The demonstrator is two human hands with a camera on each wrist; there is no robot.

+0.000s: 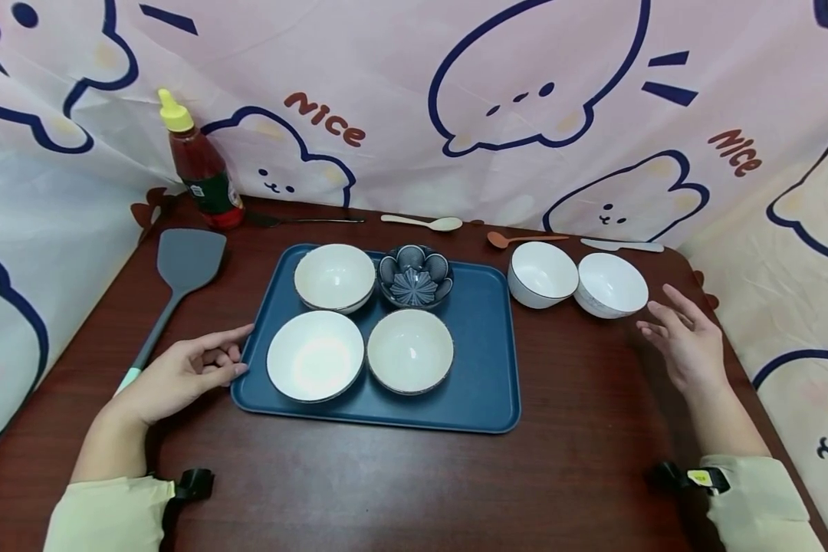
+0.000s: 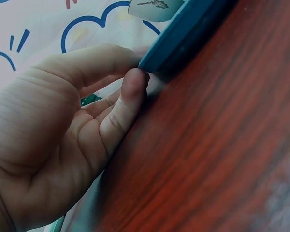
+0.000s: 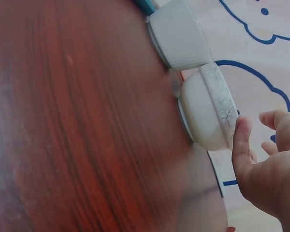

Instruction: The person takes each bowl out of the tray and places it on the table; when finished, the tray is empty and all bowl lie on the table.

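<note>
A blue tray lies on the table with two plain white bowls, a speckled-rim bowl and a dark flower-patterned bowl on it. My left hand is at the tray's left edge, thumb and index finger extended against its rim. In the left wrist view the thumb meets the rim. Right of the tray, two white bowls stand side by side: a ribbed one and a patterned one. My right hand hovers beside the patterned bowl, fingers loosely spread, holding nothing; whether a fingertip touches it is unclear.
A grey spatula lies left of the tray. Behind it stands a red sauce bottle with a yellow cap. Along the back edge are a dark utensil, a cream spoon, a brown spoon and a pale knife. Printed cloth hangs around the table.
</note>
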